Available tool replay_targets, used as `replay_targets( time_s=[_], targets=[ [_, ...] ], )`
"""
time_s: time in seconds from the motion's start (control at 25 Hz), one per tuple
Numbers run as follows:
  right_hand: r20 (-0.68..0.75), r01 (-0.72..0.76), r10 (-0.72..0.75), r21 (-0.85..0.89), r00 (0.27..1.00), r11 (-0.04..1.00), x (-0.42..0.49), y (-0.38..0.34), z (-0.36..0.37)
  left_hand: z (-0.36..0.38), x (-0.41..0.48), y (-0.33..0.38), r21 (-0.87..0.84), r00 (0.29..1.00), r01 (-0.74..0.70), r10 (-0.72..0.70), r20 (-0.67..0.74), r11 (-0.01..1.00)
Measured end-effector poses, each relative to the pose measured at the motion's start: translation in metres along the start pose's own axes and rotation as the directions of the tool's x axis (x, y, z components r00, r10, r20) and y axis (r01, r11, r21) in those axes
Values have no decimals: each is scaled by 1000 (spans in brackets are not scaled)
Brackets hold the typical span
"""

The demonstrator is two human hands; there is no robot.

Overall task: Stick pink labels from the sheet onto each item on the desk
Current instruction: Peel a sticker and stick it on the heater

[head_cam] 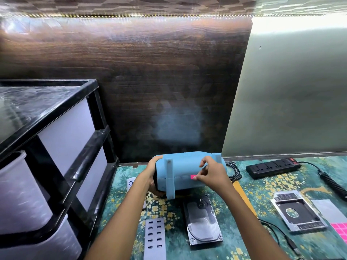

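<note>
The left hand (153, 177) grips the left end of the blue case (185, 166), thumb over the top and fingers beneath. It holds the case tilted up at 12 o'clock from the hard drive (203, 222). The right hand (210, 173) pinches a pink label (192, 177) between thumb and forefinger, and the label's free end appears to touch the case's near face.

To do this well, I judge the left hand should brace the case so the face cannot rock. The right hand should lay the label flat on smooth panel, clear of the seam (across it, an edge would likely lift), then rub along it with the thumb.

The pink sheet (339, 229) lies at 4 o'clock, cut off by the edge of view. The hard drive and the USB hub (155, 239), at 6 and 7 o'clock, show no pink.
</note>
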State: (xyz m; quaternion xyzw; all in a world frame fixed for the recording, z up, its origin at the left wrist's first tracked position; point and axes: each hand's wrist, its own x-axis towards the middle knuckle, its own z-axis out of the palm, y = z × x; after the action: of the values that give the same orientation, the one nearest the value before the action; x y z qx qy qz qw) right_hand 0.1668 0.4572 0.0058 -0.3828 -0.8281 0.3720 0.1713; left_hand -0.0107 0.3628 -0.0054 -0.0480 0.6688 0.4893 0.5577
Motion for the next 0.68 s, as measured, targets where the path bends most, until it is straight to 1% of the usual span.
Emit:
replay_targets(
  time_s=[0.16,0.32,0.4,0.48,0.56,0.64,0.68],
  targets=[
    [12,-12,13,-42,1000,999,5,-3,3,-2,2,0,4,1000,-5,5,-2,1000],
    [-42,-84,81,-50,996,995,7,-4,7,-5,5,-2,-1,1000,18,-18,18,1000],
    [-83,-100,99,-9,992,995,6,-3,6,-6,7,-2,18,1000,22,-22,22,1000],
    [-159,-53,56,25,986,998,2,-2,7,-6,5,-2,24,999,32,-33,22,999],
    [-278,30,-33,-14,960,999,-2,1,9,-6,5,-3,21,999,32,-33,27,999],
    [-431,66,-104,-101,897,993,-7,4,12,-6,5,-2,13,999,35,-35,24,999],
    [-501,38,-97,-127,860,991,-8,6,14,-6,6,-3,-1,1000,15,-15,20,1000]
  ],
)
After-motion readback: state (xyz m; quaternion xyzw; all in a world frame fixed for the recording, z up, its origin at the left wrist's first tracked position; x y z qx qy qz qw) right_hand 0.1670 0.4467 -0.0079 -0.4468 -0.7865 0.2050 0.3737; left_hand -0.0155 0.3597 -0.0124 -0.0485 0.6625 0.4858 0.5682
